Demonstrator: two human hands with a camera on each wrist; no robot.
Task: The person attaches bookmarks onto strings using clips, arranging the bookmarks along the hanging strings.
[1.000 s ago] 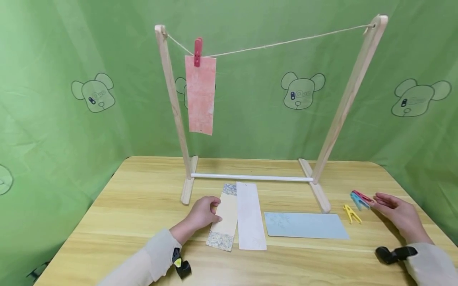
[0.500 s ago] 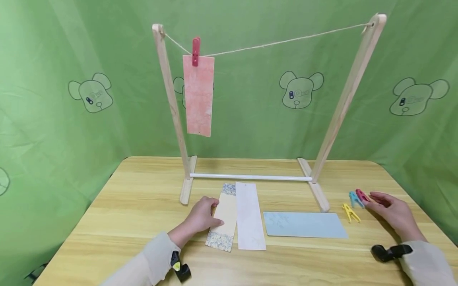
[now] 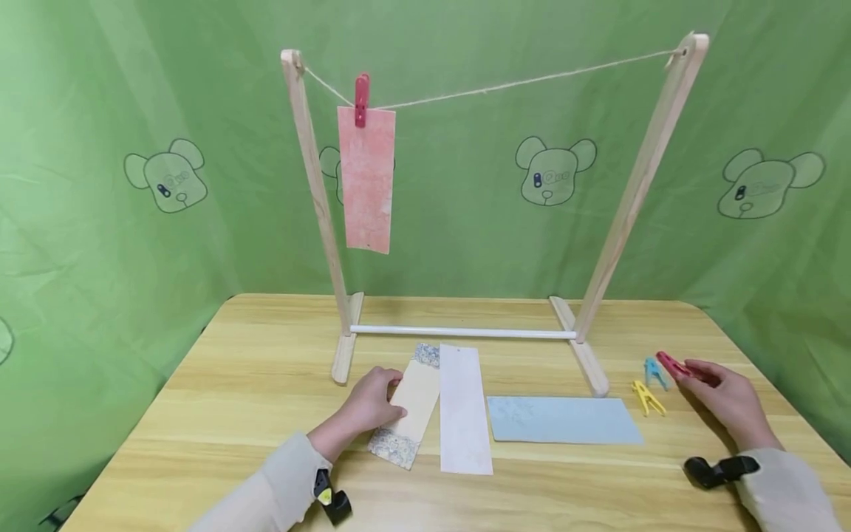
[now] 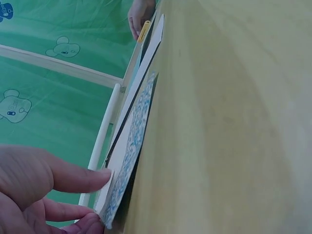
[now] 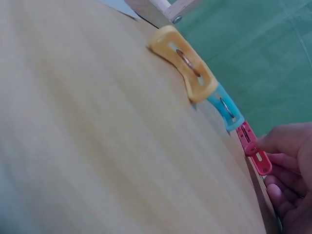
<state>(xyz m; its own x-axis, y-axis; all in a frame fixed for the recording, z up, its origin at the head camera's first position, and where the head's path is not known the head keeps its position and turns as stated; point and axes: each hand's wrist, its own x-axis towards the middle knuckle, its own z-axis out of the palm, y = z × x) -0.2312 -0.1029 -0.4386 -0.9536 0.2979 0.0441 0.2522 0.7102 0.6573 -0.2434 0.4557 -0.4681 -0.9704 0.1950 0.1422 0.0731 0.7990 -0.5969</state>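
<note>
My left hand [image 3: 364, 403] pinches the left edge of a cream paper card [image 3: 417, 395] with blue patterned ends. In the left wrist view the thumb lies on top of the card [image 4: 134, 141], fingers at its edge, and the card tilts up from the table. My right hand [image 3: 726, 399] holds a red clothespin [image 3: 670, 362] between thumb and fingers, at the table's right side. Close by lie a blue clothespin [image 3: 655, 373] and a yellow clothespin [image 3: 648, 399]. A white card [image 3: 465, 414] lies just right of the cream one.
A light-blue card [image 3: 565, 420] lies crosswise right of the white one. Behind stands a wooden frame [image 3: 634, 199] with a string [image 3: 505, 85] between its posts and a white bar [image 3: 459, 332] below. A pink card [image 3: 367, 185] hangs there from a red clothespin [image 3: 361, 100].
The cream card's near end has swung left, away from the white card, with my left hand. My right hand has drawn the red clothespin away from the blue one.
</note>
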